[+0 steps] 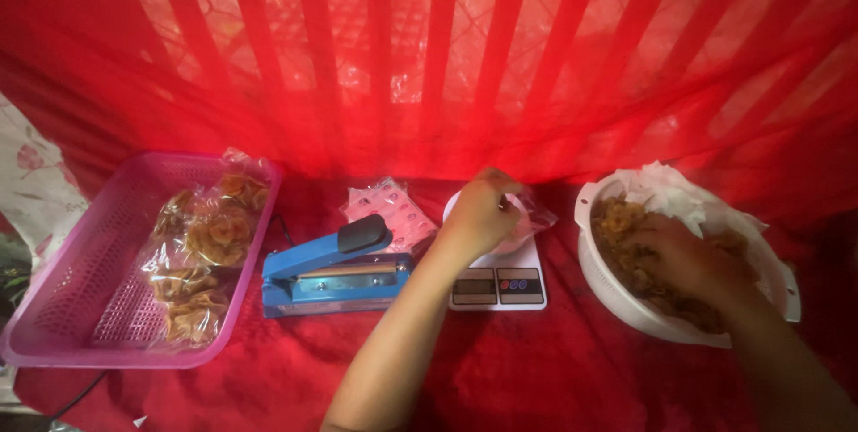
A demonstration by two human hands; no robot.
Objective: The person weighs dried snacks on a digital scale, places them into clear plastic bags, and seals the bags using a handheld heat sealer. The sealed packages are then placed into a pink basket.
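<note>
Red cloth (500, 369) covers the whole work surface and hangs behind it as a backdrop. Left hand (478, 213) is over the small white kitchen scale (498, 285), fingers curled and pinched on the mouth of a clear plastic bag (534, 215) that sits on the scale platform. Grip is closed on the bag edge. Right hand (684, 258) is down inside the white colander (608, 285) at the far right, buried in the brown fried snacks (626, 235); fingers are hidden in the pile, so I cannot tell whether it is closed on anything. White paper liner (666, 191) bunches up at the back of the colander.

Blue impulse sealer (335, 271) sits just left of the scale, black handle raised slightly, nearly touching the scale's side. A stack of clear empty bags (389, 209) lies behind the sealer (pinkish from the cloth under them). Pink perforated tray (80, 298) is at far left, well apart from both hands, holding several sealed packets of snacks (206, 253) along its right side. A dark cable runs behind the sealer.
</note>
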